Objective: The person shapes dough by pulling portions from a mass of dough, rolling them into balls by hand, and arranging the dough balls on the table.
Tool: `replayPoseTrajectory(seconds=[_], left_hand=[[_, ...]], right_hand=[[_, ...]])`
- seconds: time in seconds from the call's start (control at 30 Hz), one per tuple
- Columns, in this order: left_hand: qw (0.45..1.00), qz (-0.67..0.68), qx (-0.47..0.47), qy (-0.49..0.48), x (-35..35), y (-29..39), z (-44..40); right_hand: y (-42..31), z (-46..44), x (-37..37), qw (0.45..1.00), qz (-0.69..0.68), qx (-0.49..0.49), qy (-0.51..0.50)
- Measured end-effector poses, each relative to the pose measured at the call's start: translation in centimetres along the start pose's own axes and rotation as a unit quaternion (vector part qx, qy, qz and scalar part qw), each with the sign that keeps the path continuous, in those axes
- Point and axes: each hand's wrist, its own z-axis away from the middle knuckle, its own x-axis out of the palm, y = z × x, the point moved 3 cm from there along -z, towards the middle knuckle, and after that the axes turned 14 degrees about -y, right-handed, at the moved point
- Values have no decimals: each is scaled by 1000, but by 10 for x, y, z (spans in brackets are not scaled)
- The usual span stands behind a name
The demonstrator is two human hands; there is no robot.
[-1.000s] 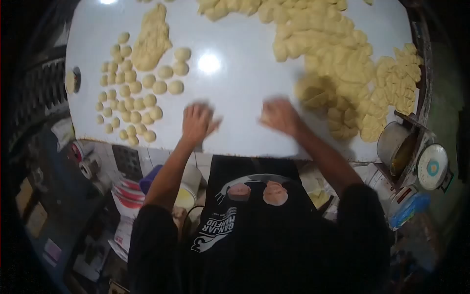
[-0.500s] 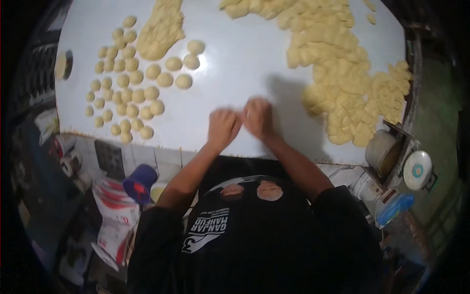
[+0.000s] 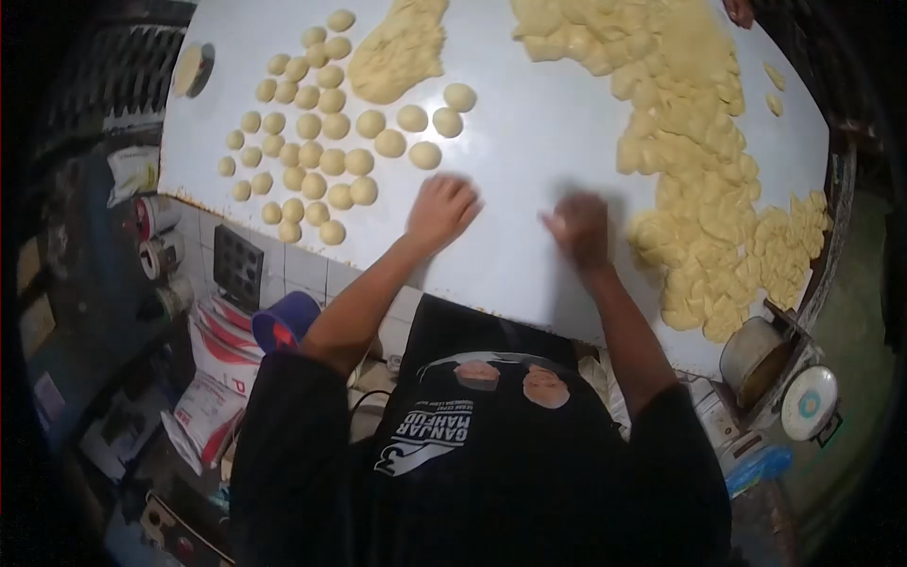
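My left hand (image 3: 444,210) is low over the white tabletop (image 3: 501,265), its fingers curled downward and slightly blurred. What lies under its palm, if anything, is hidden. Just beyond it sits a round dough ball (image 3: 425,155), the nearest of several pale yellow balls spread over the left side. My right hand (image 3: 579,230) is apart from the left, smeared by motion, with its thumb pointing left. To its right spreads a large mass of flattened, overlapping dough pieces (image 3: 699,203). A long lump of dough (image 3: 397,57) lies at the far left of centre.
Another person's hand (image 3: 739,11) shows at the far right edge. A round pale object (image 3: 189,70) sits at the table's left edge. Below right are a metal pot (image 3: 751,352) and a white lid (image 3: 810,403). A purple container (image 3: 288,317) and printed sacks (image 3: 213,387) stand below left.
My hands were together at the centre and have parted, left hand leftward, right hand rightward. The view has shifted, so the table appears further right. Another person's hand now shows at the far edge.
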Motion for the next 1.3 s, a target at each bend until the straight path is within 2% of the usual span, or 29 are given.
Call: replayPoseTrajectory(seconds=[0.07, 0.1, 0.17, 0.23, 0.27, 0.33, 0.37, 0.43, 0.47, 0.53, 0.57, 0.6, 0.63, 0.67, 0.7, 0.73, 0.77, 0.8, 0.87, 0.93, 1.0, 1.03, 1.07, 1.1, 1.17, 1.2, 1.23, 1.27, 1.3], left_hand=[[996, 33, -66, 48, 21, 23, -32], [994, 45, -89, 46, 30, 40, -23], [997, 61, 32, 23, 30, 56, 17], [991, 23, 131, -6, 30, 15, 47], [997, 11, 72, 0, 21, 5, 45], [997, 1, -25, 68, -12, -2, 23], [994, 78, -81, -4, 2, -8, 15], [997, 13, 1, 76, 18, 4, 33], [997, 14, -4, 77, 14, -3, 41], [980, 181, 3, -86, 9, -25, 63], [978, 191, -43, -71, -6, -35, 62], [974, 202, -89, -55, -29, -49, 53], [972, 207, -88, 61, -57, -70, 29], [961, 203, -169, 86, -143, -95, -29], [976, 161, -113, 92, -174, -117, -58], [974, 51, -48, 215, -187, -128, -87], [972, -15, -33, 233, -181, -147, -109], [991, -13, -120, 54, -169, -166, -131], [994, -45, -87, 57, -176, -134, -136], [992, -63, -33, 107, -184, -77, -138], [993, -19, -20, 116, -156, -12, -113], [994, -5, -48, 94, -137, 13, -93], [996, 35, -12, 80, -110, 39, -73], [995, 74, 19, 65, -70, 59, -42], [995, 43, -31, -80, 16, 50, 28], [990, 25, -54, -127, 42, 38, 52], [994, -55, 20, -94, 38, 21, 65], [985, -130, 95, -65, 39, 16, 73], [985, -158, -19, -67, 28, 17, 47]], right_hand=[[-3, -43, -17, 961, -138, 181, 155], [-18, -34, 11, 962, -101, 158, 196], [-37, -1, 2, 975, -109, 30, 191], [-2, 1, -1, 986, -75, 22, 146], [7, 1, 0, 993, -51, 34, 98], [7, -83, -56, 991, -112, 60, 35], [2, -135, -85, 970, -220, 90, 43], [-33, -245, -146, 964, -238, -1, 115], [-40, -291, -162, 950, -277, -73, 127], [-53, -356, -157, 963, -163, -120, 179], [-55, -355, -159, 963, -166, -116, 178], [-57, -354, -161, 983, -163, -48, 64], [-57, -355, -165, 988, -149, 16, -45], [-65, -315, -179, 972, -214, 91, -24], [-77, -246, -186, 943, -284, 173, 1], [-73, -197, -152, 945, -275, 174, 38], [-69, -148, -112, 955, -275, 87, 73], [-59, -88, -52, 990, -141, 15, 25], [-53, -12, -3, 992, -76, -82, -59], [-28, 9, -5, 992, -74, -99, -28], [-24, -29, -9, 993, -76, 80, -47], [-34, -43, -10, 987, -101, 116, 39], [-38, -53, -12, 974, -122, 138, 133], [-46, -36, -6, 971, -136, 141, 141], [-61, -3, 7, 981, -174, -52, 64], [-44, 15, 15, 958, -224, -130, 127], [-10, 10, 8, 888, -448, -14, -100], [7, 7, 10, 970, -213, -116, 6], [9, -5, -1, 983, -66, -119, 126]])
